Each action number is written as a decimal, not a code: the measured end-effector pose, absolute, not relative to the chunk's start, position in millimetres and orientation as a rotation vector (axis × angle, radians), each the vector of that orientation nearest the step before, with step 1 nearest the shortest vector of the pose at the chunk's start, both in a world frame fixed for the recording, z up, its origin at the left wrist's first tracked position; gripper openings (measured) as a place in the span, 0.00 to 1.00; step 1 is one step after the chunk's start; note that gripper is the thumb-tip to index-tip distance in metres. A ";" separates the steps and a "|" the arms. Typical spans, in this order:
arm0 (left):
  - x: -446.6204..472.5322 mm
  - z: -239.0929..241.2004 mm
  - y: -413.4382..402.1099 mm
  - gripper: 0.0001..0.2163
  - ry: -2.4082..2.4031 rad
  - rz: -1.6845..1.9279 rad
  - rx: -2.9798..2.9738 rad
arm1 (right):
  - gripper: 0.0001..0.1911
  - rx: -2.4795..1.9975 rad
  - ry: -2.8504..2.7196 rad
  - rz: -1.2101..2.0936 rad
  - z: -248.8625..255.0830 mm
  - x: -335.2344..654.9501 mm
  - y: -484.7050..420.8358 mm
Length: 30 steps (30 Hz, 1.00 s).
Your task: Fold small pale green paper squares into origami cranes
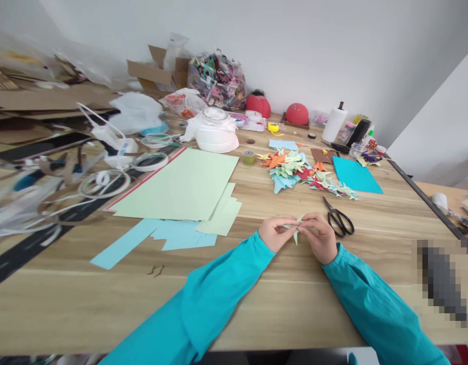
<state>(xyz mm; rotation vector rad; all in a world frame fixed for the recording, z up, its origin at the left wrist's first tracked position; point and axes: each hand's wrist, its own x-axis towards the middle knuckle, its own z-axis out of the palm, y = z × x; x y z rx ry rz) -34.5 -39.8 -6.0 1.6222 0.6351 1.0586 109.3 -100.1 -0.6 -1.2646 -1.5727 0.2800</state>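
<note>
Between my two hands is a small pale green folded paper piece point(296, 236), its points sticking out above and below my fingers. My left hand point(275, 232) pinches it from the left. From the right, my right hand point(320, 237) pinches it too, fingertips close to those of the left. Black-handled scissors point(339, 219) lie just beyond the right hand, tips pointing away. Farther back sits a pile of folded paper figures point(294, 170) in green, blue, orange and red. My fingers hide the middle of the held piece.
Large pale green sheets point(180, 185) and light blue paper strips point(127, 243) lie to the left. A turquoise sheet point(357, 175) is at the back right. White cables point(104, 185) clutter the far left. Red pincushions point(296, 114) and a tape measure point(273, 127) stand near the wall.
</note>
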 end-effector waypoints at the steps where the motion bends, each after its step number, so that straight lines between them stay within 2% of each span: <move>1: -34.0 -6.6 -40.1 0.08 0.662 1.043 1.611 | 0.03 -1.266 -1.567 0.271 -0.5 109.3 -100.2; 11: -32.9 -5.7 -42.8 0.10 0.699 0.942 1.537 | 0.03 -1.303 -1.556 0.194 0.3 108.2 -100.5; 22: -35.4 -5.9 -39.2 0.06 0.709 1.029 1.560 | 0.01 -1.310 -1.523 0.264 -0.5 109.1 -99.9; 24: -34.2 -5.1 -41.0 0.10 0.697 1.004 1.469 | 0.01 -1.276 -1.455 0.312 -1.8 109.6 -98.3; 28: -32.5 -0.8 -45.6 0.33 0.636 0.994 1.244 | 0.02 -1.186 -1.291 0.484 -3.2 109.9 -94.4; 30: -33.1 2.0 -46.5 0.33 0.605 1.014 1.187 | 0.03 -1.168 -1.231 0.588 -4.0 109.5 -92.9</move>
